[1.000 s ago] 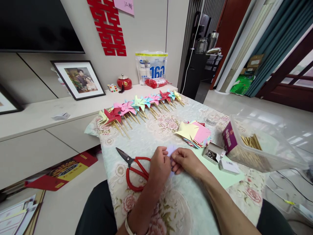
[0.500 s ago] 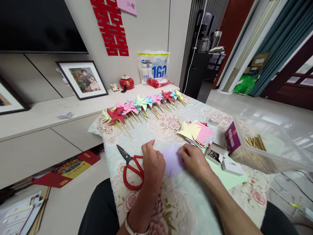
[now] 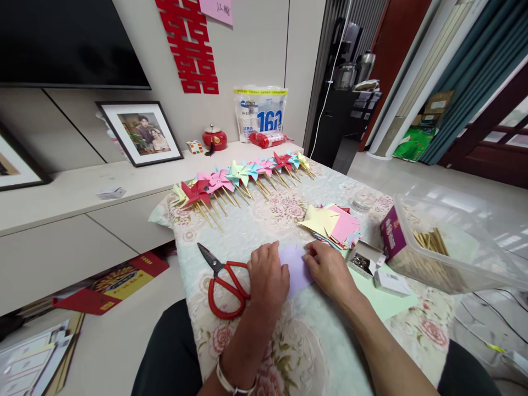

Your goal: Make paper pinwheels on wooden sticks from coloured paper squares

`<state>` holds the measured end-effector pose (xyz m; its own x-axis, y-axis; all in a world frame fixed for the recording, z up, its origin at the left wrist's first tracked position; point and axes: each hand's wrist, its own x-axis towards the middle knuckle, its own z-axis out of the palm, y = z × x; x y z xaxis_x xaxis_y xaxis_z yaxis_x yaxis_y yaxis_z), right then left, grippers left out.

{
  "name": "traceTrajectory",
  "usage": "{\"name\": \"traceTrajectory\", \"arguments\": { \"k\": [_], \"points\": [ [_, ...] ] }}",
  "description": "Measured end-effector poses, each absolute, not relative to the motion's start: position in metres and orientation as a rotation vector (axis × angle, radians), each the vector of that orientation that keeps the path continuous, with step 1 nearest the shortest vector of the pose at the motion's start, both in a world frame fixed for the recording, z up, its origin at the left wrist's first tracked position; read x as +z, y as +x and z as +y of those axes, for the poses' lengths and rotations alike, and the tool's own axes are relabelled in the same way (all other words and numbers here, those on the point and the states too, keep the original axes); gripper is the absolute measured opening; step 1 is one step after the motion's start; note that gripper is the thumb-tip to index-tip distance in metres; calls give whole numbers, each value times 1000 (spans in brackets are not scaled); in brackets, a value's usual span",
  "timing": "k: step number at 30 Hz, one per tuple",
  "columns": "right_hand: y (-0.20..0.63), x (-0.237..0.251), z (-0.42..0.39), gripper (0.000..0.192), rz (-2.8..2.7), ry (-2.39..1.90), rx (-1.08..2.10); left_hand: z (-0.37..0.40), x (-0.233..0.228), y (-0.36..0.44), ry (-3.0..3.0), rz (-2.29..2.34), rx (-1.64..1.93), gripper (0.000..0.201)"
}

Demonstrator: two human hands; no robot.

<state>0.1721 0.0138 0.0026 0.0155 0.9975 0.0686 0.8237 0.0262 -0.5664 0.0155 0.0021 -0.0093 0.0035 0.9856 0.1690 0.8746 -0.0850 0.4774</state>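
Note:
A light purple sheet of paper (image 3: 299, 272) lies on the flowered tablecloth between my hands. My left hand (image 3: 269, 272) covers its left side, fingers curled and thumb pressed at the paper. At the opposite edge, my right hand (image 3: 330, 269) pinches the upper right part of the sheet between thumb and forefinger. Red-handled scissors (image 3: 226, 283) rest left of my left hand, blades pointing away. Beyond my right hand is a stack of cut paper pieces (image 3: 324, 221), yellow and pink on top. Part of the purple sheet is hidden under my fingers.
Several paper pinwheels (image 3: 239, 173) on sticks line the far table edge. On the right stand a clear plastic bin (image 3: 466, 269) with sticks, a small open box (image 3: 363, 261) of metal pins and a white box (image 3: 391, 283) on green paper (image 3: 373, 297).
My left hand has shifted right over the purple paper, its fingers drawing in closer to the sheet. My right hand stays at the paper's right edge, almost unmoved.

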Motion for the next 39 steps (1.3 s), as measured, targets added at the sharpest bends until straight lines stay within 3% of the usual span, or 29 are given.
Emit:
{"name": "traceTrajectory", "arguments": {
  "k": [14, 16, 19, 23, 28, 32, 39],
  "points": [
    [174, 3, 17, 42, -1601, -1765, 916, 0, -6, 18, 2036, 1968, 597, 47],
    [175, 4, 17, 36, -1572, -1701, 978, 1, -9, 17, 2029, 1970, 647, 46],
    [175, 4, 17, 8, -1567, -1616, 1029, 2, -15, 16, 1980, 1944, 805, 43],
    [174, 7, 17, 14, -1442, -1536, 1050, 5, -17, 14, 1848, 1800, 1239, 45],
    [168, 15, 17, 30, -976, -1293, 1285, 9, -13, 16, 1415, 1641, 1545, 66],
    [162, 20, 14, 33, -812, -1178, 1410, 10, -10, 20, 922, 1254, 1427, 75],
    [150, 18, 11, 41, -628, -1099, 1476, 1, 10, 20, 654, 805, 1212, 49]
  ]
}}
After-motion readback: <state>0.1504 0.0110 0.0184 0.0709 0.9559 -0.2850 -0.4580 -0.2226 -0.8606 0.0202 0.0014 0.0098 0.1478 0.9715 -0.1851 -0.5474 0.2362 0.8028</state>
